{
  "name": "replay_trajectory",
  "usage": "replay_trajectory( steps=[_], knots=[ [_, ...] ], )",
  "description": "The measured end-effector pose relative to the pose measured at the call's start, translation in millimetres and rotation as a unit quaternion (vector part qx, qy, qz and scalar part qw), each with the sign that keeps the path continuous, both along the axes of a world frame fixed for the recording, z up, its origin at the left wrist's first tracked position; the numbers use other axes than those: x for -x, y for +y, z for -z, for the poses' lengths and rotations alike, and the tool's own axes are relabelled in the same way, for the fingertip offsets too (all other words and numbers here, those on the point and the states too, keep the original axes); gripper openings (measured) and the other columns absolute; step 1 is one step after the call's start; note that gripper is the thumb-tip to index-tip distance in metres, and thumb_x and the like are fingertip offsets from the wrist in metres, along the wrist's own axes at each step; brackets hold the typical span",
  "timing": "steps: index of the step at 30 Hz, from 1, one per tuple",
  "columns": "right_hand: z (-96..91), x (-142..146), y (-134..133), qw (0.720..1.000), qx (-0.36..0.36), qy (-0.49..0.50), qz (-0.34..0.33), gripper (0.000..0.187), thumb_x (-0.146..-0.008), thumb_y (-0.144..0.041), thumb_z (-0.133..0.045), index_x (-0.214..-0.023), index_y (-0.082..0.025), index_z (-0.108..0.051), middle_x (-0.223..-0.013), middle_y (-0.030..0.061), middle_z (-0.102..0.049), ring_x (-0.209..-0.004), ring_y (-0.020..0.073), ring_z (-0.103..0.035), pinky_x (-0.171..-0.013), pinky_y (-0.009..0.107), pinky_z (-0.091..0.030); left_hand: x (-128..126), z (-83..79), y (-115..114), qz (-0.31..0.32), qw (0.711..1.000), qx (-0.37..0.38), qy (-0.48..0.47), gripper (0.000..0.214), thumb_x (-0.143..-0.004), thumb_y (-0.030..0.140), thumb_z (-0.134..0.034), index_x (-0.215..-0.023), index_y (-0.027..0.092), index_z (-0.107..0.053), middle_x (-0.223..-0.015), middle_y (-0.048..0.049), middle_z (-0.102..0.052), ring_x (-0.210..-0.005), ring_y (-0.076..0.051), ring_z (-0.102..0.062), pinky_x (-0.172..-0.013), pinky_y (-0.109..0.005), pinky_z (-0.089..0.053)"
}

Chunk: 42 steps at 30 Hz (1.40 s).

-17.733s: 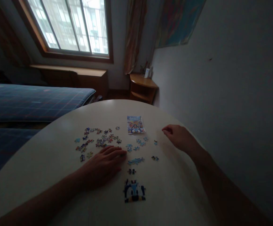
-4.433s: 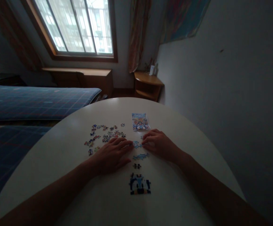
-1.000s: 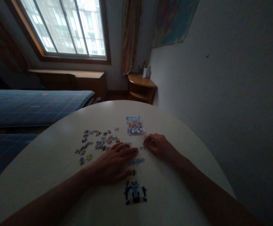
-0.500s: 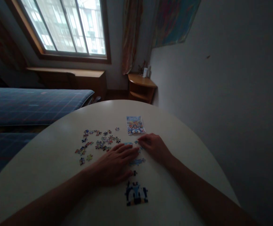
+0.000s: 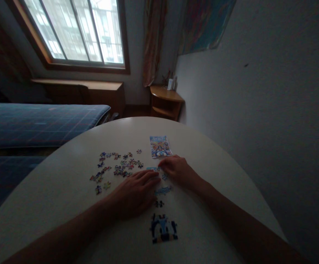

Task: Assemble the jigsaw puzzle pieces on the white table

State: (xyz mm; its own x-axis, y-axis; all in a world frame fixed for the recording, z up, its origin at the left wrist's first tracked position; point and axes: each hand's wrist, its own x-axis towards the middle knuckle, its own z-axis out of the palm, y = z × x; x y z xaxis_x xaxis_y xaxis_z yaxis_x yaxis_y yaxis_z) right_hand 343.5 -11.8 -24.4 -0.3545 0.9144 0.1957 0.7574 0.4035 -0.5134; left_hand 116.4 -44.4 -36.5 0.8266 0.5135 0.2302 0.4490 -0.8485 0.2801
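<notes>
My left hand lies flat on the table with its fingers stretched out, their tips at a light blue strip of puzzle pieces. From the other side, my right hand pinches at the right end of that strip, on a small puzzle piece mostly hidden by the fingertips. Just below the right fingers is a loose pale blue piece. Nearer to me come a joined blue strip, a small dark piece and a joined section with a blue cartoon face.
Many loose puzzle pieces are scattered left of my hands. A colourful picture sheet lies beyond them on the round white table. A bed stands at the left, a wall rises at the right.
My right hand has moved a little left, bringing its fingertips to the light blue strip. The left fingers have drawn back slightly, uncovering more of the pieces below the right hand.
</notes>
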Motion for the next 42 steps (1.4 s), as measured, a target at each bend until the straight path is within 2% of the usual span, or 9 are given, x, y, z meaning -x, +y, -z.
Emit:
replay_trajectory(
  steps=[5, 12, 18, 21, 26, 31, 36, 39, 42],
  knots=[
    [4.9, 0.1, -3.3, 0.999, -0.034, -0.011, 0.021, 0.02, -0.088, -0.013, -0.057, -0.095, -0.024, -0.073, -0.099, 0.0028, -0.076, -0.101, 0.0213, -0.065, -0.094, 0.04, -0.041, 1.1, -0.2, -0.2, 0.0, 1.0, -0.002, 0.003, 0.047, -0.096, 0.03, -0.049, -0.141, 0.019, -0.042, -0.147, -0.0111, -0.047, -0.135, -0.028, -0.044, -0.112, -0.049, -0.04],
    [6.5, -25.4, -4.5, 0.997, -0.039, -0.05, 0.037, 0.018, -0.086, -0.015, -0.06, -0.096, -0.024, -0.072, -0.1, 0.0052, -0.075, -0.103, 0.0245, -0.061, -0.094, 0.044, -0.037, 1.8, -1.3, -0.5, -0.001, 1.0, -0.005, 0.007, 0.043, -0.097, 0.03, -0.048, -0.139, 0.021, -0.044, -0.146, -0.0097, -0.048, -0.135, -0.027, -0.044, -0.112, -0.048, -0.04],
    [-3.1, -52.3, 2.8, 0.99, -0.061, -0.082, 0.094, 0.018, -0.088, -0.026, -0.06, -0.1, -0.025, -0.074, -0.106, 0.0075, -0.073, -0.105, 0.027, -0.06, -0.093, 0.045, -0.039, 1.3, -3.4, -0.3, 0.001, 1.0, -0.004, 0.011, 0.045, -0.097, 0.031, -0.048, -0.141, 0.022, -0.044, -0.148, -0.0096, -0.047, -0.136, -0.028, -0.043, -0.113, -0.048, -0.038],
    [-0.2, -60.7, 6.4, 0.988, -0.036, -0.101, 0.108, 0.024, -0.086, -0.036, -0.065, -0.106, -0.026, -0.074, -0.11, 0.0084, -0.071, -0.107, 0.0291, -0.058, -0.092, 0.046, -0.04, 0.9, -6.6, -0.4, 0.02, 1.0, 0.001, 0.018, 0.049, -0.096, 0.031, -0.049, -0.144, 0.023, -0.042, -0.151, -0.0078, -0.045, -0.138, -0.029, -0.041, -0.114, -0.049, -0.035],
    [6.7, -57.7, 12.0, 0.99, -0.016, -0.079, 0.114, 0.023, -0.083, -0.036, -0.068, -0.103, -0.029, -0.076, -0.109, 0.0072, -0.069, -0.106, 0.0278, -0.058, -0.093, 0.045, -0.04, -0.7, -10.9, -1.4, 0.044, 0.998, 0.013, 0.047, 0.054, -0.096, 0.032, -0.051, -0.147, 0.025, -0.037, -0.155, -0.0039, -0.041, -0.141, -0.028, -0.036, -0.116, -0.049, -0.032],
    [5.3, -51.2, 15.7, 0.988, 0.017, -0.078, 0.133, 0.017, -0.078, -0.029, -0.069, -0.094, -0.024, -0.075, -0.109, 0.0092, -0.068, -0.106, 0.0291, -0.058, -0.091, 0.046, -0.041, -1.1, -9.6, -1.4, 0.038, 0.999, 0.013, 0.036, 0.052, -0.096, 0.032, -0.05, -0.147, 0.025, -0.038, -0.153, -0.0042, -0.043, -0.141, -0.028, -0.037, -0.116, -0.048, -0.032],
    [6.2, -52.6, 14.2, 0.992, 0.015, -0.064, 0.107, 0.012, -0.074, -0.025, -0.069, -0.085, -0.022, -0.073, -0.106, 0.008, -0.07, -0.105, 0.0275, -0.058, -0.091, 0.043, -0.041, 0.1, -8.2, -0.4, 0.027, 0.999, 0.009, 0.031, 0.05, -0.098, 0.034, -0.048, -0.146, 0.025, -0.039, -0.153, -0.0069, -0.043, -0.139, -0.028, -0.039, -0.115, -0.049, -0.034],
    [6.2, -52.4, 11.9, 0.993, 0.014, -0.063, 0.097, 0.019, -0.075, -0.024, -0.067, -0.093, -0.022, -0.072, -0.101, 0.0077, -0.07, -0.1, 0.026, -0.06, -0.089, 0.042, -0.042, 0.3, -7.2, -0.2, 0.023, 0.999, 0.001, 0.036, 0.049, -0.098, 0.034, -0.048, -0.145, 0.024, -0.04, -0.154, -0.0069, -0.041, -0.14, -0.028, -0.039, -0.115, -0.05, -0.034],
    [3.5, -53.4, 9.9, 0.992, 0.013, -0.074, 0.103, 0.033, -0.075, -0.025, -0.068, -0.108, -0.022, -0.07, -0.106, 0.0089, -0.07, -0.102, 0.0274, -0.06, -0.092, 0.045, -0.04, 0.0, -5.2, -0.1, 0.017, 0.999, -0.004, 0.043, 0.048, -0.097, 0.034, -0.049, -0.144, 0.023, -0.041, -0.155, -0.0074, -0.04, -0.14, -0.029, -0.038, -0.115, -0.05, -0.034]
  ],
)
